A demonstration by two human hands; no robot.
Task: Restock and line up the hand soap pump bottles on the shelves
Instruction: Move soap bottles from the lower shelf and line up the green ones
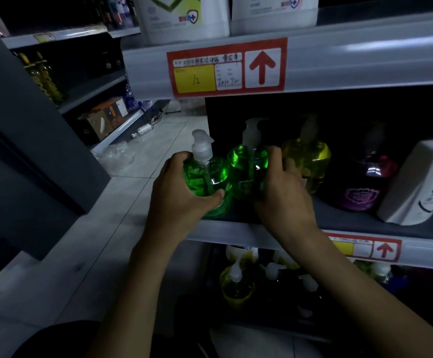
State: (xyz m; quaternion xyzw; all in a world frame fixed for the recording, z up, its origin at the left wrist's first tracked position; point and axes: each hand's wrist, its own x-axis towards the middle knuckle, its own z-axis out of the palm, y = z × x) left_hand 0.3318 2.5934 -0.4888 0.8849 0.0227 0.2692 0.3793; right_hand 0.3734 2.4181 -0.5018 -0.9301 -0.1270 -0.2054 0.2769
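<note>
My left hand [182, 200] grips a green pump bottle [211, 174] with a clear pump at the left end of the middle shelf [417, 248]. Its base sits at the shelf's front edge. My right hand [285, 195] wraps around a second green pump bottle [246, 161] right beside it. A yellow pump bottle [311, 156] stands behind my right hand, touching it or very close. Further right stands a dark purple pump bottle [365, 182].
A white box-shaped container [417, 182] stands at the shelf's right. Large white jugs [182, 19] sit on the shelf above, behind a red price tag [227, 67]. More pump bottles [236, 282] fill the shelf below. Tiled floor [132, 192] and another shelving unit [42, 125] lie left.
</note>
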